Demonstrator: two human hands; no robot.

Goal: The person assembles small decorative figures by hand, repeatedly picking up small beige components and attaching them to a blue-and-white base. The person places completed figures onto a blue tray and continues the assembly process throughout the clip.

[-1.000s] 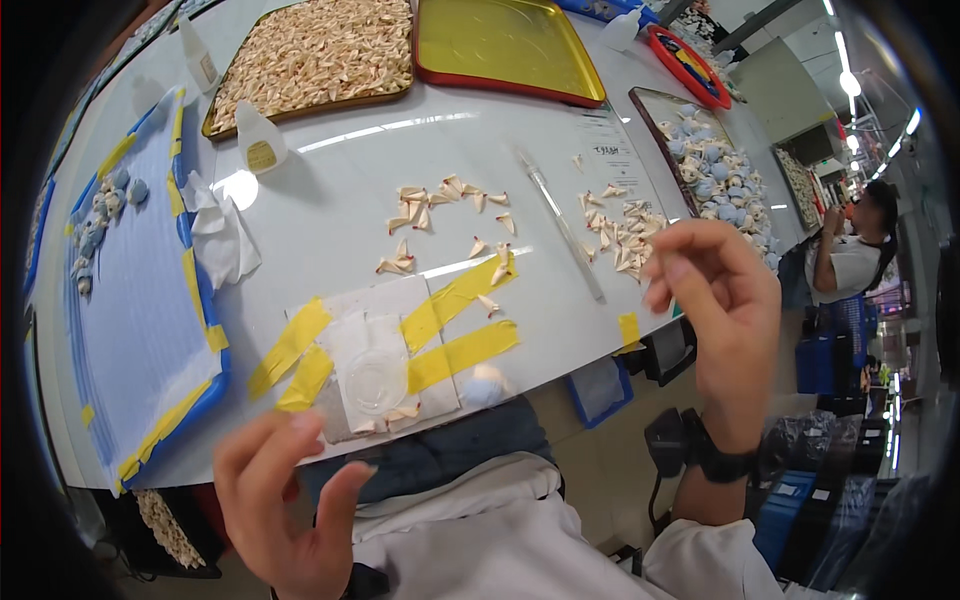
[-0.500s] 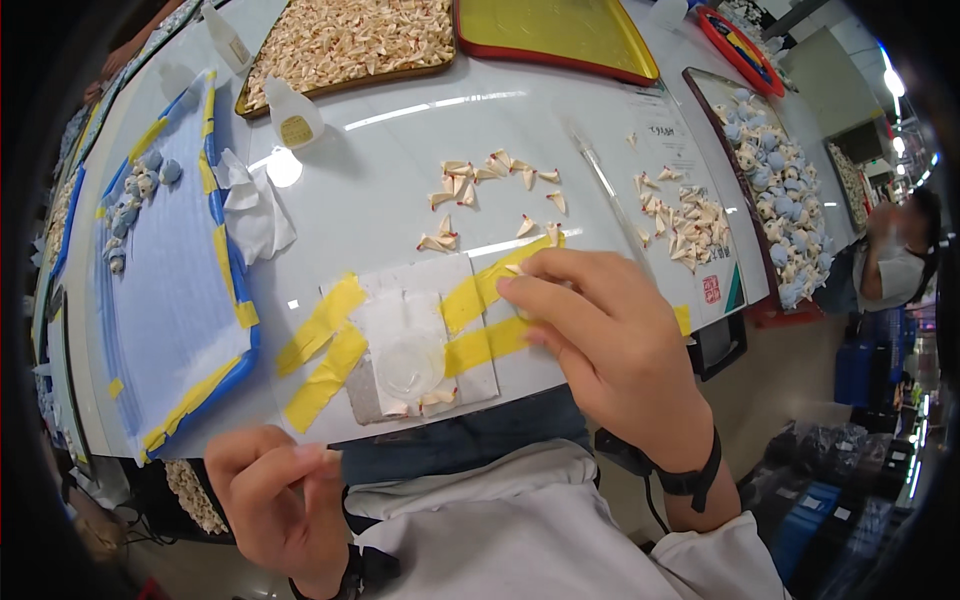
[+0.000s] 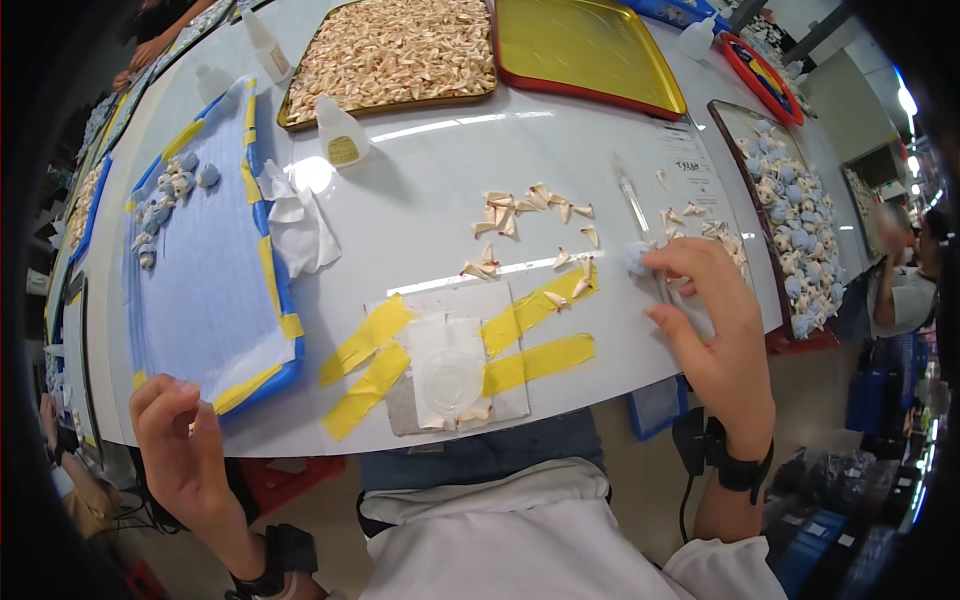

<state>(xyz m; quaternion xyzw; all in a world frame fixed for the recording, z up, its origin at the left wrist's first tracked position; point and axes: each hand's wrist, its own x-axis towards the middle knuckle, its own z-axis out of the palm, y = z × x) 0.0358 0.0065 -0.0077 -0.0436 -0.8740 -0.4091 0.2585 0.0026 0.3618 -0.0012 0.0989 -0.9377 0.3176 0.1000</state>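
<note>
My right hand (image 3: 715, 320) is at the right of the table, thumb apart from the index finger. A small light-blue ball-shaped piece (image 3: 638, 258) is at its index fingertip, over a slim clear pen-like tool (image 3: 632, 200). My left hand (image 3: 182, 440) hovers by the near corner of the blue-lined tray, fingers curled in a pinch; what they hold, if anything, is too small to make out. Between the hands a grey board (image 3: 402, 410) bears a white pad with a clear round disc (image 3: 450, 382), with yellow tape strips (image 3: 540, 365) beside it. Small cream pointed pieces with red tips (image 3: 475, 413) lie at its near edge.
Loose cream pieces (image 3: 525, 200) lie beyond the board. A blue-edged tray (image 3: 215, 300) and crumpled tissue (image 3: 300, 230) are left. Behind stand a white bottle (image 3: 340, 135), a full tray (image 3: 390, 95) and a yellow tray (image 3: 590, 50). Another tray (image 3: 715, 110) holds blue-and-cream pieces at right.
My right hand has moved right, away from the tape, and a light-blue piece now shows at its fingertips. My left hand has moved left toward the blue-lined tray. The view has shifted.
</note>
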